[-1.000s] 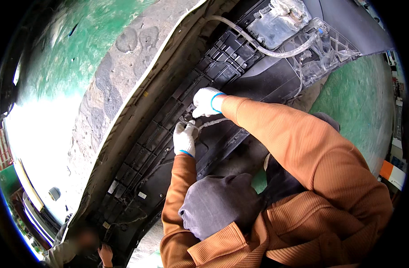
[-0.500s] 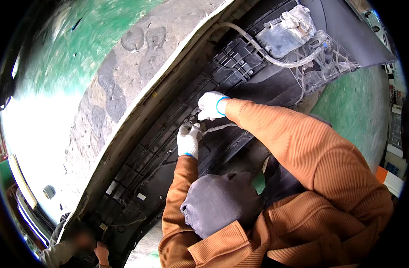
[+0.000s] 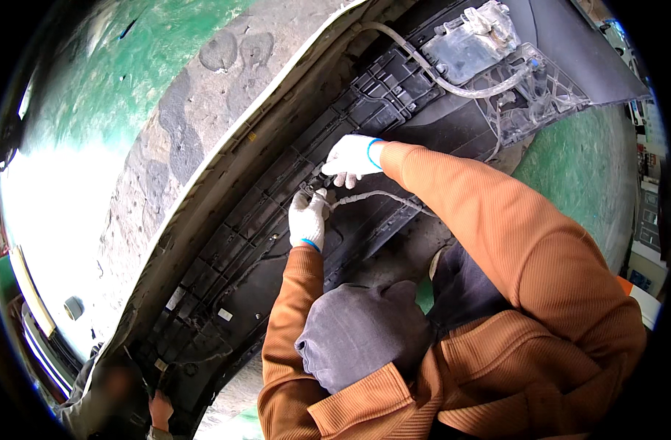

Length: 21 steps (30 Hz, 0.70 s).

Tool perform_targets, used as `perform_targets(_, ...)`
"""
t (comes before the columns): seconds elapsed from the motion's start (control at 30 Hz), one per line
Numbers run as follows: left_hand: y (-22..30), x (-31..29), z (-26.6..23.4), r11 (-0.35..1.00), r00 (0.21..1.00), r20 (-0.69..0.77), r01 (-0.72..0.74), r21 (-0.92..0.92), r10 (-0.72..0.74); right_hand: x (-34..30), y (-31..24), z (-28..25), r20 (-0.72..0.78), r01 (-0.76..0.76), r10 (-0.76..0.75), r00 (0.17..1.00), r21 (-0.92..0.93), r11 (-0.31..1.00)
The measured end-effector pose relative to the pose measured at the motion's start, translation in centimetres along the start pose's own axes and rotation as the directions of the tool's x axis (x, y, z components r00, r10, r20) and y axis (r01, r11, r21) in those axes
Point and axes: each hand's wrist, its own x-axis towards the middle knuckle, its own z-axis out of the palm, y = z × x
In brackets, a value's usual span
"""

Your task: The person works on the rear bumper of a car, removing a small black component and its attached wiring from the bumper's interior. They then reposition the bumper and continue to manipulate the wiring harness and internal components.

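A large dark car bumper [image 3: 453,139] lies with its inner side up, slanting from lower left to upper right. Near its middle, my left hand [image 3: 308,220], in a white glove, pinches the end of a grey wrapped wiring harness [image 3: 379,195] close to a small dark fitting; the fingertips hide part of it. Just above and to the right is my right hand [image 3: 352,159], gloved too, its fingers apart and angled down toward the same fitting. Nothing shows in its grasp. The harness runs from my left fingertips rightward toward my right forearm.
A curved grey hose [image 3: 467,93] and a clear plastic reservoir [image 3: 471,44] sit at the bumper's upper right. Another person's bare hand [image 3: 159,409] is at its lower left end. Beyond the pale bumper edge lies a worn green and grey floor [image 3: 174,139].
My right hand has lifted slightly away from the fitting, and its fingers have spread from a pinch. My left hand stays almost in place. More of the harness shows.
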Motion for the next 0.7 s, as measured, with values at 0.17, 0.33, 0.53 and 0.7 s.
perform_targets(0.17,-0.7,0.4,-0.2,0.999,1.000,-0.021,-0.005,0.044,0.006,0.2,0.7,0.9,-0.076,0.053,-0.055,0.996,-0.032,0.998)
perform_targets(0.33,-0.9,0.6,0.0,0.998,1.000,-0.007,-0.018,0.056,0.019,0.2,1.2,1.7,-0.187,0.091,-0.103,0.977,-0.071,0.993)
perform_targets(0.53,-0.6,0.8,0.2,0.992,1.000,-0.009,-0.014,0.128,0.015,-0.2,1.1,2.8,-0.319,0.055,-0.089,0.944,-0.114,0.992)
perform_targets(0.7,-1.2,1.7,-0.1,0.991,0.999,0.043,-0.018,0.133,0.013,-0.6,0.7,2.6,-0.321,0.035,-0.076,0.944,-0.132,0.991)
